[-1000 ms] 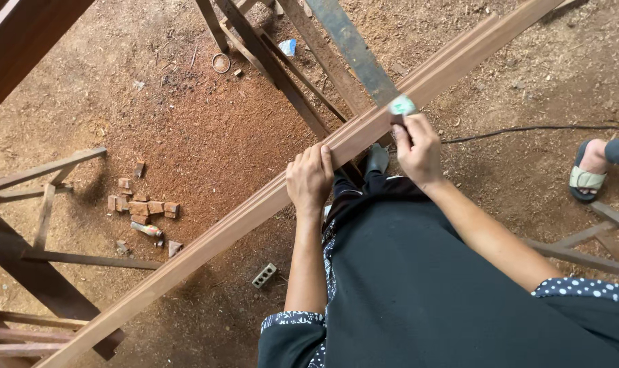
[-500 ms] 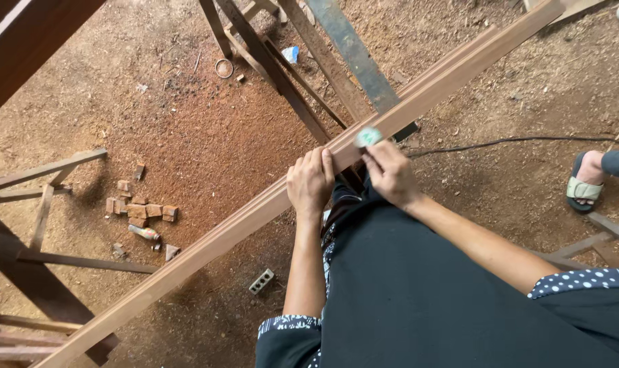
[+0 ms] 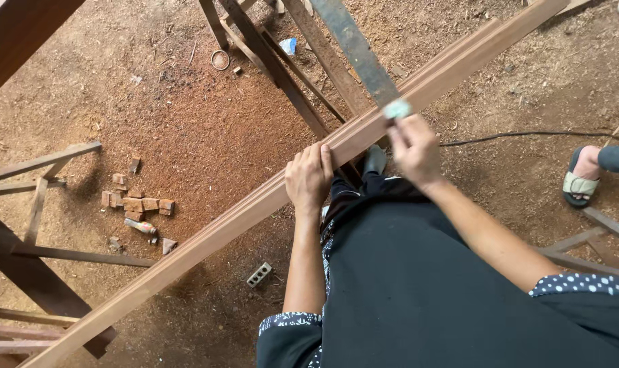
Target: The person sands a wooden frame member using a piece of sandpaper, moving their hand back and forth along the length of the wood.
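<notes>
A long reddish wooden moulding (image 3: 207, 232) runs diagonally from the lower left to the upper right. My left hand (image 3: 308, 178) rests flat on it near the middle, fingers curled over its far edge. My right hand (image 3: 414, 148) is further up the moulding, pinching a small pale green pad (image 3: 396, 109) that presses on the wood's surface.
The floor is covered in reddish sawdust. Dark wooden frames (image 3: 282, 54) cross at the top, and more timber pieces (image 3: 37, 197) stand at the left. Small wood blocks (image 3: 135, 204) lie on the ground. Another person's sandalled foot (image 3: 582, 177) and a black cable (image 3: 527, 135) are at right.
My right hand slid the green pad down the moulding toward my left hand, then back up to the right. My left hand stayed on the wood.
</notes>
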